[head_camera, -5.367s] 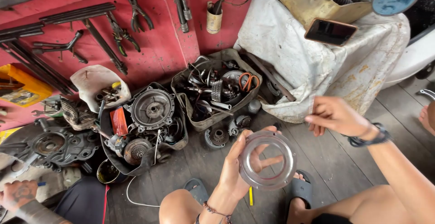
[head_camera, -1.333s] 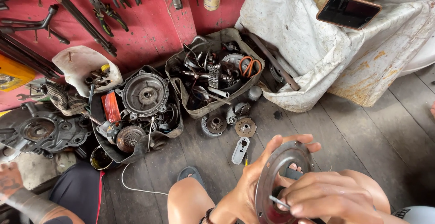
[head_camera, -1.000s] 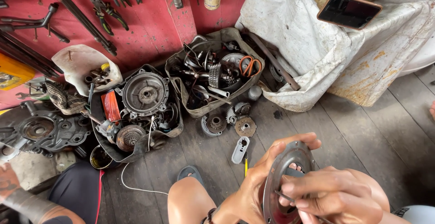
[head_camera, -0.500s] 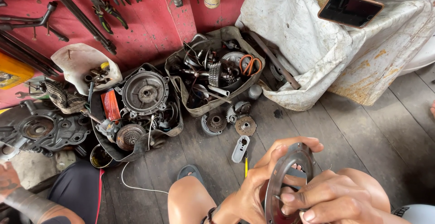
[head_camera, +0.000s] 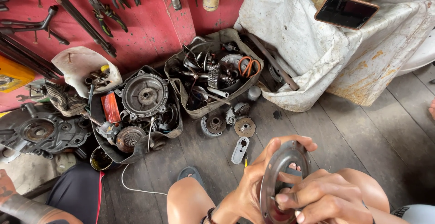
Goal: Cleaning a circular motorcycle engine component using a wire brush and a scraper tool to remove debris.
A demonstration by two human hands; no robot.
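at the bottom edge of the view, just above the bare knees, two hands meet on one round metal plate [head_camera: 284, 178]. the left hand [head_camera: 247, 192] grips its rim from behind, thumb over the top edge and fingers curled round the far side. the right hand [head_camera: 324, 197] lies across the plate's face with its fingers bent and closed on a small part at the centre; what that part is cannot be made out. the plate is grey, thin, turned nearly edge-on, with small holes near the rim, and its lower part is cut off by the frame. on the plank floor [head_camera: 362, 129] beyond stand two tubs of engine parts: a black tub [head_camera: 136, 110] and a grey tub [head_camera: 213, 74], the latter with one pair of orange-handled scissors [head_camera: 247, 65]. one phone [head_camera: 346, 11] lies on the stained white cloth [head_camera: 294, 33]. a second person's arm [head_camera: 22, 206] shows at the lower left, mostly cut off.
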